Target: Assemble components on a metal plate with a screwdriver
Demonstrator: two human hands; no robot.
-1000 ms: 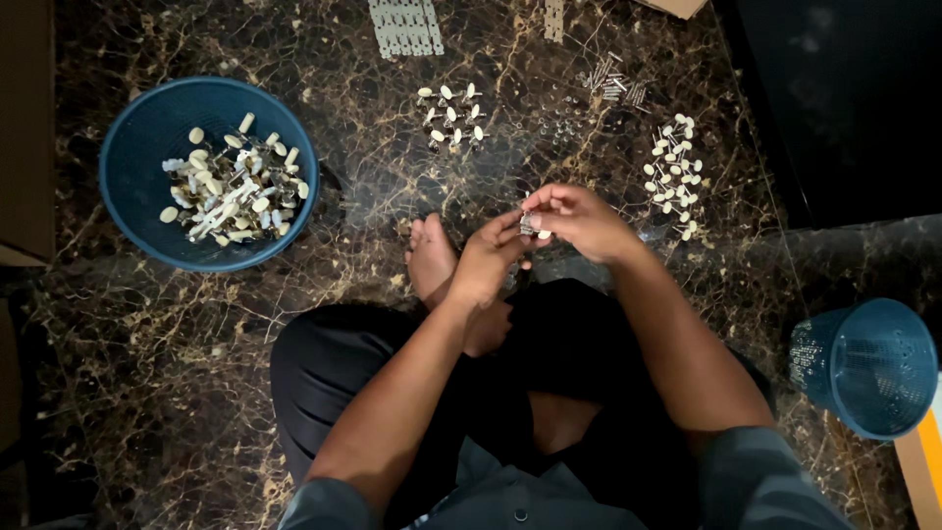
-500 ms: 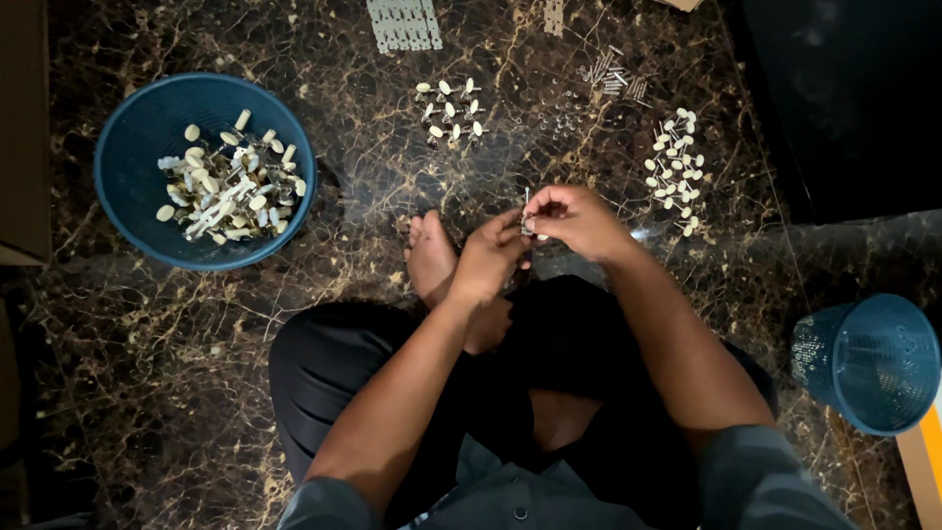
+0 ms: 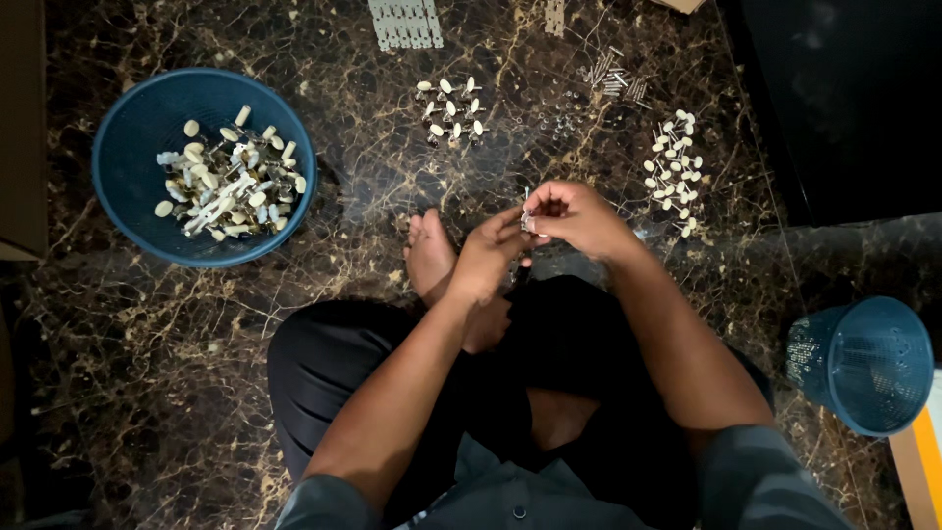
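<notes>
I sit cross-legged on a dark marble floor. My left hand (image 3: pixel 488 257) and my right hand (image 3: pixel 579 216) meet in front of my bare foot (image 3: pixel 430 257), pinching one small metal part (image 3: pixel 528 220) with a thin pin between their fingertips. A blue basket (image 3: pixel 137 147) at the left holds several cream-knobbed metal pieces (image 3: pixel 228 181). A small group of the same cream-knobbed pieces (image 3: pixel 449 110) lies on the floor ahead, and a larger cluster (image 3: pixel 673 173) lies just right of my right hand.
A perforated metal strip (image 3: pixel 404 22) and small screws (image 3: pixel 610 77) lie at the far edge. A second blue basket (image 3: pixel 871 365) lies tipped at the right, by a yellow-edged object (image 3: pixel 922 471). A brown board (image 3: pixel 22 128) borders the left.
Both hands stay together on the small part, with only slight finger motion. The view has shifted a little; nothing on the floor moved.
</notes>
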